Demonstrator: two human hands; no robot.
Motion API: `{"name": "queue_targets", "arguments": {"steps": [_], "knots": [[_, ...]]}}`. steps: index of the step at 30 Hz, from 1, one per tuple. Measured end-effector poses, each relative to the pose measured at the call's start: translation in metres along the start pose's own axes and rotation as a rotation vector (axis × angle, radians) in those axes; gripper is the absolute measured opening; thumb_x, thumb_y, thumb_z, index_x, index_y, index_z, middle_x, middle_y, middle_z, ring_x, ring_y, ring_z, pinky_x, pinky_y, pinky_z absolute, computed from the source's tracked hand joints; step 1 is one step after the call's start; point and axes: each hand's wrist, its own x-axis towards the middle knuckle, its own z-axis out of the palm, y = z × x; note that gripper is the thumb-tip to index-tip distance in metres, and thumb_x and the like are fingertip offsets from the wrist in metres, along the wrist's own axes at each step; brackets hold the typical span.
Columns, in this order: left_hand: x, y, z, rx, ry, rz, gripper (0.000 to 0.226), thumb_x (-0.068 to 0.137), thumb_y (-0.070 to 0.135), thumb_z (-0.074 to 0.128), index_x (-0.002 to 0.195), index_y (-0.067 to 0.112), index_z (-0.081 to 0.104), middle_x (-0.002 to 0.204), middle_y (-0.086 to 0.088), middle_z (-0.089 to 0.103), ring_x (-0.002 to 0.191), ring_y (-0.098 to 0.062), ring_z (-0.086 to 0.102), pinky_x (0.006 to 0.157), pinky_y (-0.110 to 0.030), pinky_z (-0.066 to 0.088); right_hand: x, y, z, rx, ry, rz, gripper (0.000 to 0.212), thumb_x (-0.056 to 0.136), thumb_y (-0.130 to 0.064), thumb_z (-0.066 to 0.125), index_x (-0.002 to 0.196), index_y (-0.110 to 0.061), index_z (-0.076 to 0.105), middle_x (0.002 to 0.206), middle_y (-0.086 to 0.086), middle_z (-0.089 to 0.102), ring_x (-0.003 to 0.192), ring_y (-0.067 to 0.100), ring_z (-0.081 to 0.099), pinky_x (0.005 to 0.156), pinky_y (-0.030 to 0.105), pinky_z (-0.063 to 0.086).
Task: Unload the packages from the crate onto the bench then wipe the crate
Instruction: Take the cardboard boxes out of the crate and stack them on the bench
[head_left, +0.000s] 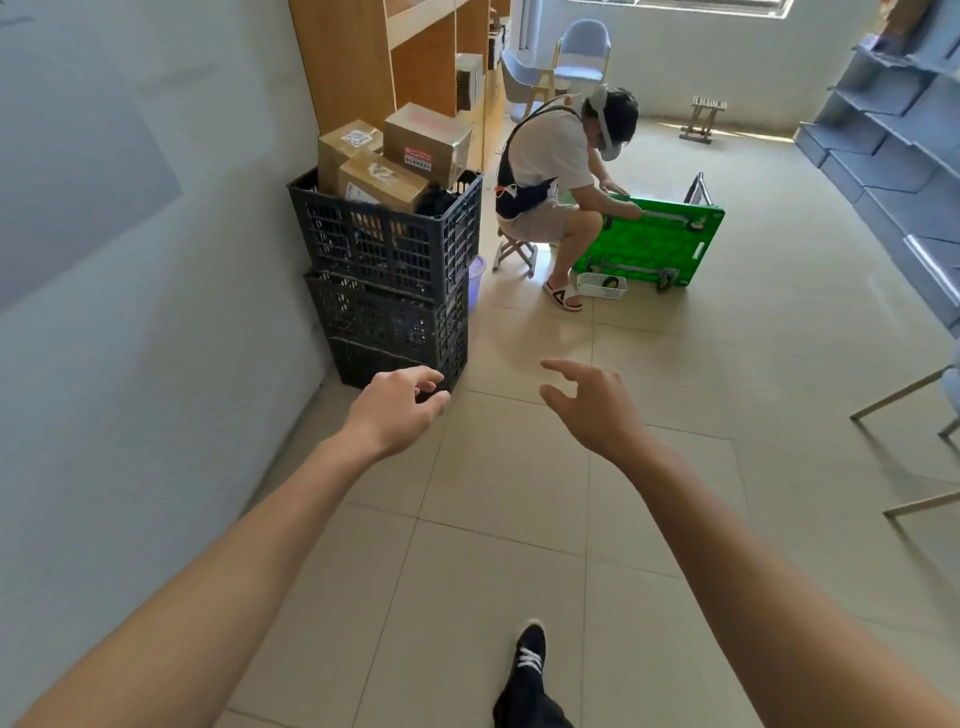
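Far by the left wall, the top crate (387, 236) is sitting full of packages (382, 161), so nothing is unloaded or wiped yet, and the left hand (397, 408) and right hand (592, 408) are reaching out, each grip loose and holding nothing.

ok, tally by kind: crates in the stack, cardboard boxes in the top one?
Black crates: 3, the top crate, the middle crate, the bottom crate
Cardboard boxes: 3, the left box, the front box, the right box
Total: 6
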Motion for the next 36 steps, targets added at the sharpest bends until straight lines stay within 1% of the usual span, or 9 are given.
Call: {"name": "queue_targets", "arguments": {"steps": [4,9,12,15,19,24,28,32,36], "knots": [[0.061,0.009,0.011,0.015,0.012,-0.056,0.036,0.094,0.038,0.066,0.127,0.025,0.069,0.114,0.005,0.073,0.107,-0.015,0.066,0.097,-0.040,0.053,0.070,0.032,-0.006,0.055,-0.023,-0.004,0.040,0.095,-0.026,0.066,0.135,-0.021,0.065,0.126,0.004,0.070,0.113,0.022,0.062,0.089,0.021,0.037],[0.118,0.000,0.007,0.012,0.095,-0.121,0.035,0.092,0.041,0.066,0.124,0.029,0.069,0.111,0.009,0.073,0.105,-0.013,0.065,0.097,-0.040,0.053,0.154,0.047,-0.005,0.080,-0.088,-0.037,0.036,0.094,-0.028,0.065,0.130,-0.024,0.068,0.119,-0.002,0.072,0.113,0.019,0.064,0.092,0.026,0.043],[0.149,-0.013,-0.005,0.021,0.128,-0.169,0.034,0.092,0.042,0.065,0.123,0.031,0.069,0.111,0.011,0.072,0.105,-0.013,0.066,0.094,-0.038,0.054,0.200,0.043,0.001,0.063,-0.122,-0.058,0.037,0.094,-0.031,0.065,0.130,-0.026,0.067,0.120,-0.003,0.072,0.118,0.021,0.061,0.101,0.035,0.047],[0.185,-0.031,-0.017,0.032,0.166,-0.198,0.033,0.093,0.041,0.065,0.124,0.030,0.068,0.112,0.010,0.072,0.105,-0.014,0.065,0.089,-0.032,0.051,0.246,0.036,0.012,0.049,-0.158,-0.083,0.038,0.094,-0.030,0.064,0.132,-0.026,0.066,0.123,0.000,0.070,0.122,0.023,0.058,0.105,0.040,0.047],[0.238,-0.064,-0.033,0.068,0.173,-0.221,0.035,0.095,0.039,0.064,0.128,0.029,0.067,0.119,0.007,0.071,0.112,-0.017,0.063,0.086,-0.028,0.044,0.314,0.021,0.038,0.024,-0.205,-0.106,0.038,0.095,-0.029,0.064,0.132,-0.024,0.066,0.125,0.003,0.069,0.118,0.023,0.060,0.102,0.035,0.045],[0.319,-0.118,-0.061,0.035,0.175,-0.256,0.036,0.096,0.039,0.062,0.130,0.027,0.065,0.122,0.006,0.070,0.117,-0.017,0.061,0.091,-0.030,0.045,0.406,-0.009,0.079,0.000,-0.230,-0.125,0.036,0.097,-0.027,0.063,0.132,-0.021,0.066,0.125,-0.001,0.069,0.121,0.022,0.059,0.100,0.036,0.045],[0.379,-0.157,-0.086,-0.046,0.157,-0.287,0.035,0.096,0.037,0.063,0.129,0.025,0.067,0.119,0.005,0.071,0.111,-0.016,0.063,0.090,-0.026,0.044,0.465,-0.030,0.106,0.003,-0.258,-0.084,0.037,0.097,-0.027,0.063,0.134,-0.021,0.065,0.129,0.001,0.067,0.126,0.022,0.057,0.105,0.039,0.044],[0.426,-0.185,-0.111,-0.096,0.150,-0.284,0.036,0.097,0.036,0.063,0.131,0.024,0.066,0.118,0.005,0.071,0.111,-0.015,0.063,0.092,-0.025,0.043,0.511,-0.039,0.120,0.070,-0.272,-0.004,0.038,0.098,-0.028,0.064,0.135,-0.020,0.063,0.130,0.003,0.067,0.120,0.020,0.061,0.100,0.036,0.047],[0.466,-0.209,-0.126,-0.107,0.158,-0.275,0.038,0.097,0.036,0.063,0.134,0.024,0.064,0.119,0.006,0.069,0.114,-0.015,0.060,0.092,-0.025,0.040,0.552,-0.042,0.134,0.186,-0.270,0.123,0.042,0.097,-0.031,0.065,0.138,-0.022,0.061,0.134,0.003,0.065,0.109,0.010,0.060,0.091,0.028,0.045]]}}
